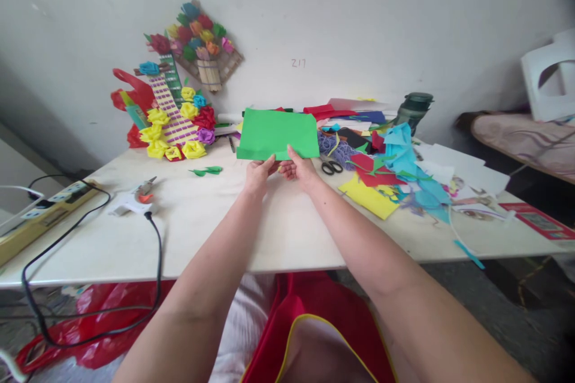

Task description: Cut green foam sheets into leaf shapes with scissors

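A sheet of green paper is held up over the middle of the table, its lower edge folded or creased into a narrow strip. My left hand pinches that lower edge, thumb on the near face. Beside it my right hand grips the same edge, thumb pressed on the paper and fingers curled beneath. Black-handled scissors lie just right of my right hand. Cut green paper leaves rest on the table to the left.
Paper flowers and a hanging flower basket stand at the back left. A hot glue gun and power strip with cords sit at left. Paper scraps, purple shreds and a dark bottle crowd the right.
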Demonstrator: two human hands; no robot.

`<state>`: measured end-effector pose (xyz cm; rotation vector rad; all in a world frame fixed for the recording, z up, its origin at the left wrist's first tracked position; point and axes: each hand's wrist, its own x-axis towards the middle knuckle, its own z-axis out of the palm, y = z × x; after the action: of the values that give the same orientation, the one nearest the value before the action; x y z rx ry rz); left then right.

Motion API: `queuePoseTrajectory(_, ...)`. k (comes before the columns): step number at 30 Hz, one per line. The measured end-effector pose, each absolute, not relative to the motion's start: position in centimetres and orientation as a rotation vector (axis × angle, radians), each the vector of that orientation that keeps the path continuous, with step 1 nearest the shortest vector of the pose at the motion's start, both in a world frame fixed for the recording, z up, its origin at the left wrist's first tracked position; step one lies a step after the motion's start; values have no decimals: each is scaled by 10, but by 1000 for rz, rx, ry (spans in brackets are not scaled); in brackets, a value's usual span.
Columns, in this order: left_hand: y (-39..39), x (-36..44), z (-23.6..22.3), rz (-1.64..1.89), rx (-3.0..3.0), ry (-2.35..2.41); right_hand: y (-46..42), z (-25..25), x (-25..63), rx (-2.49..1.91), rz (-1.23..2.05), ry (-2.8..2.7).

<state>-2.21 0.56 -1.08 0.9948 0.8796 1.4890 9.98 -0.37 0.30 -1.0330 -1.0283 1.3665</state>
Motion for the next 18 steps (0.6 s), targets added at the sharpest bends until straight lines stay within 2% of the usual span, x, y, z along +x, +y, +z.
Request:
queuePoseTrajectory(9,3,-28,-8,1535,1077,871,-1,5,101,-958,1333,-855)
queuePoseTrajectory(18,3,-30,-8,1428,942,781,-1,3,100,-877,1294,-845)
